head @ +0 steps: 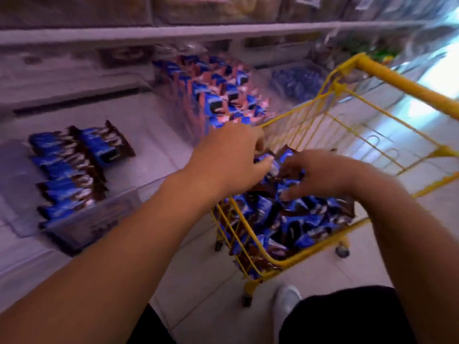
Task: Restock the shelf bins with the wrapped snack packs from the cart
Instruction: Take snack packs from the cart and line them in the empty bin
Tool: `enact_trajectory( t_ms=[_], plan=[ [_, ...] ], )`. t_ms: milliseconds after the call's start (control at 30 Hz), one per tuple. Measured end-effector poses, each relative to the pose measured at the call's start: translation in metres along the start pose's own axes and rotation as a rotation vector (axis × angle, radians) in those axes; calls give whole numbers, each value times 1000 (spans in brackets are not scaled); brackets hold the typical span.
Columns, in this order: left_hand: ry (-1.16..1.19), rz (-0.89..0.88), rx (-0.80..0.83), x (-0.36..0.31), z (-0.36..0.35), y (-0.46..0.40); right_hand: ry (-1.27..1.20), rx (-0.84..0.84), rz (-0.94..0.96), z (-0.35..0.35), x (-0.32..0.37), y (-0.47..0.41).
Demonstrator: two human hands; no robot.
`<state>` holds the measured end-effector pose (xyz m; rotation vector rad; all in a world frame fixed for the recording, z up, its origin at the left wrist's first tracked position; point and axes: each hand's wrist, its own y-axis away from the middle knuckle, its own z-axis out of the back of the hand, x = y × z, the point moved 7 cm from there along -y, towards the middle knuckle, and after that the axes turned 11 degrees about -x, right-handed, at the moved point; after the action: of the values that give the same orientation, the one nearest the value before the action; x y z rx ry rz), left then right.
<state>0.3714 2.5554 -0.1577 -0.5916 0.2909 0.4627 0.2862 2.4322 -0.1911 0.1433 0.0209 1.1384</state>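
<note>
Both hands are over the yellow wire shopping cart (323, 155), right above the heap of blue and brown wrapped snack packs (285, 219) piled in its near end. The left hand (231, 155) has its fingers curled down around a small bunch of those packs at the top of the heap, thumb tucked against the wrappers. The right hand (320, 175) is just beside it with fingers spread and bent, fingertips touching the packs, but it's too blurry to say whether it's really gripping one or just resting there.

Over on the left, the clear plastic shelf bin (99, 214) sits on the low white shelf (154, 135) with a row of the same blue and brown packs (64, 170) lined up inside, plus a couple lying further back. Next bin along, the tall clear one (213, 93), is stuffed with blue and pink packs standing upright.

White shoe (285, 304) on the pale tiled floor (203, 281) by the cart's near wheel.
</note>
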Motion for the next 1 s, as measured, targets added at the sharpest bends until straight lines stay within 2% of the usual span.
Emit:
enact_trajectory(
  t_ms=[67,233,300,367,567,700,800,900,1000],
  plan=[
    [-109,-102,227,-20,-49,-1,50,179,-83,-31,-30,6],
    [-419,-93,704,-12,-135,15,136,278,-217,-49,-87,-1],
    [-501,-121,807,-9,-157,20,150,311,-189,-54,-89,-5],
    [-507,-151,806,-9,-167,17,171,311,-135,-58,-81,-10],
    [-317,-113,849,-10,-172,13,242,425,12,-72,-59,-17],
    [-167,-55,758,-6,-161,1,181,360,63,-68,-57,-22],
    [-23,17,669,1,-149,-7,33,277,40,-63,-63,-25],
    [212,186,471,14,-131,-20,-168,141,-41,-45,-79,-26],
    [628,559,332,30,-119,-20,-456,-10,-146,-25,-93,-23]
  ],
)
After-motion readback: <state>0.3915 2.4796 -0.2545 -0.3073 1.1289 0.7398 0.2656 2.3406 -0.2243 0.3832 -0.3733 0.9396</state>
